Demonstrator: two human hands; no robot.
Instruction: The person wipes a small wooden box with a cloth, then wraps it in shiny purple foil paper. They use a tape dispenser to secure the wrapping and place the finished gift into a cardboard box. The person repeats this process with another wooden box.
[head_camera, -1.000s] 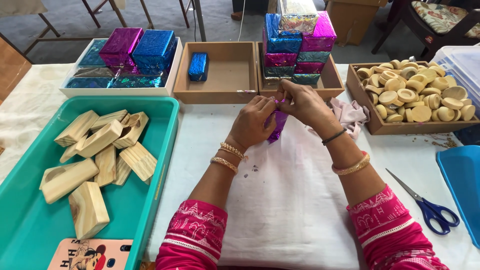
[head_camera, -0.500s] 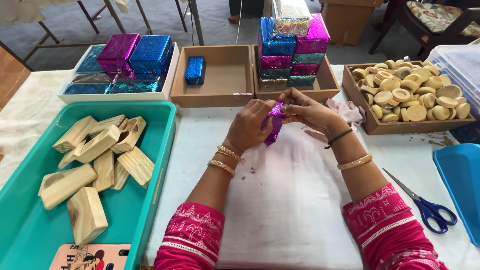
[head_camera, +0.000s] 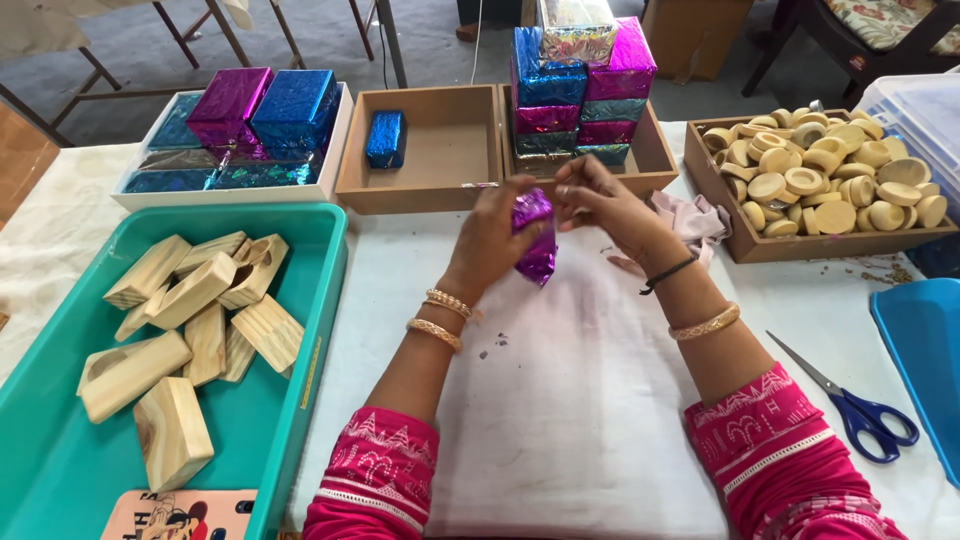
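The left hand (head_camera: 495, 232) covers much of the purple foil-wrapped piece (head_camera: 535, 238), so what lies inside the foil cannot be told. The teal tray (head_camera: 300, 400) runs off the left and bottom edges, and the pink card (head_camera: 180, 515) in it is cut by the bottom edge. The blue tray (head_camera: 925, 350) and the clear plastic bin (head_camera: 925, 100) are cut off at the right. The small specks (head_camera: 885, 270) on the desk (head_camera: 560, 430) are too small to tell.
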